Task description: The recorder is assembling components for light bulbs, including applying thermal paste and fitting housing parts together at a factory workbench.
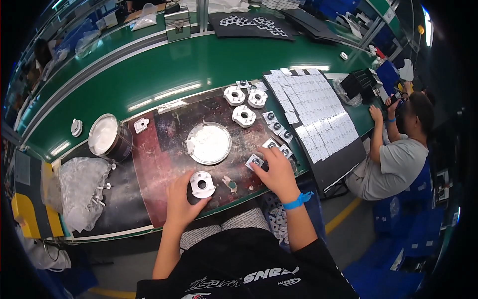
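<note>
— While the work surface is viewed from above, what is recorded for the left hand (180, 200)?

— Its fingers and thumb are closed around a white, rounded plastic housing with a dark central hole (202, 193). The housing is held at the near edge of a worn red-and-black mat (154, 169).

— And the right hand (280, 174)?

— Its thumb and forefinger are placed about a small square white plate with a dark round centre (255, 161), to the right of the housing. Whether the plate is gripped or only touched cannot be told.

— What is noted beyond the hands?

— A clear round dish (230, 144), filled with white material (210, 142), is seen beyond the housing, between the two hands. Three similar white ring-shaped housings (238, 116) are grouped farther off, to the dish's right. At the left, a cylindrical metal tin (122, 148) is positioned beyond a translucent plastic bag (82, 192). At the right, a black board (348, 168) is covered largely by rows of white rectangular pieces (318, 112).
</note>
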Demonstrator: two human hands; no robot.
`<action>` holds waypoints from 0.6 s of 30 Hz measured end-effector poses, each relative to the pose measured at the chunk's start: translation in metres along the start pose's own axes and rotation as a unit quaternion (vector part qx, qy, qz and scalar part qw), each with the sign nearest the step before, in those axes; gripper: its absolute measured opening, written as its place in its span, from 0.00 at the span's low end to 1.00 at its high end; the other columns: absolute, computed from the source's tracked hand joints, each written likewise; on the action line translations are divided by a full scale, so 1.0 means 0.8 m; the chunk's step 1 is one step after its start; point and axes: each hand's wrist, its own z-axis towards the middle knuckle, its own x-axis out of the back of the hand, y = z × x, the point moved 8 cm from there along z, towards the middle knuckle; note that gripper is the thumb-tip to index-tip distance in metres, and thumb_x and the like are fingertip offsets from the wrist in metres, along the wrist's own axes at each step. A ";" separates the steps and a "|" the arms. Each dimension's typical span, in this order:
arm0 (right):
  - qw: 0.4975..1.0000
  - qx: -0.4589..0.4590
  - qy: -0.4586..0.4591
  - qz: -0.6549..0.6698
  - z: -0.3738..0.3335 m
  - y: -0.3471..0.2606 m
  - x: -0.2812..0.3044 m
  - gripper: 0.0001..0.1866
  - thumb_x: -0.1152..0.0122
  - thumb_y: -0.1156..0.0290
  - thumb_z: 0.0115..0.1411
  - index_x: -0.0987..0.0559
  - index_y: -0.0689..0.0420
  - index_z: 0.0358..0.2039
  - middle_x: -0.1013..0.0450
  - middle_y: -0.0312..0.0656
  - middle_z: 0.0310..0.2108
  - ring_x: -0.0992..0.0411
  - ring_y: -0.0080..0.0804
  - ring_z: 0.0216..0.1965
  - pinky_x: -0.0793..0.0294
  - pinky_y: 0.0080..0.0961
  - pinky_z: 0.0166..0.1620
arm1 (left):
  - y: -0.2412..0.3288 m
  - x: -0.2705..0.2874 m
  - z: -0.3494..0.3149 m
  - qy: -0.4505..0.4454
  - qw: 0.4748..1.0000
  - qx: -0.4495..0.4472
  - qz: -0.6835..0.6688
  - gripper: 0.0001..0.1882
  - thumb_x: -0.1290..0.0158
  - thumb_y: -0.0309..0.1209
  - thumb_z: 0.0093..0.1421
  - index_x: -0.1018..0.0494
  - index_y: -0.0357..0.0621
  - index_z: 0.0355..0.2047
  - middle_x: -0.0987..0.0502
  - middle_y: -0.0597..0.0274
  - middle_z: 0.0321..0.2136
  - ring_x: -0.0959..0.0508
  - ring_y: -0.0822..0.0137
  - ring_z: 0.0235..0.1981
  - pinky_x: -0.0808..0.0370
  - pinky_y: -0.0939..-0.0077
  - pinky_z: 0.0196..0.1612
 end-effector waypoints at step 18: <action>0.969 0.169 0.020 0.178 -0.044 -0.187 0.012 0.18 0.22 0.76 0.48 0.15 0.59 0.41 0.21 0.43 0.35 0.22 0.36 0.32 0.21 0.28 0.33 | 0.055 -0.004 -0.062 0.090 0.901 0.143 -0.400 0.14 0.54 0.35 0.78 0.27 0.38 0.39 0.24 0.67 0.29 0.30 0.79 0.29 0.30 0.79 0.34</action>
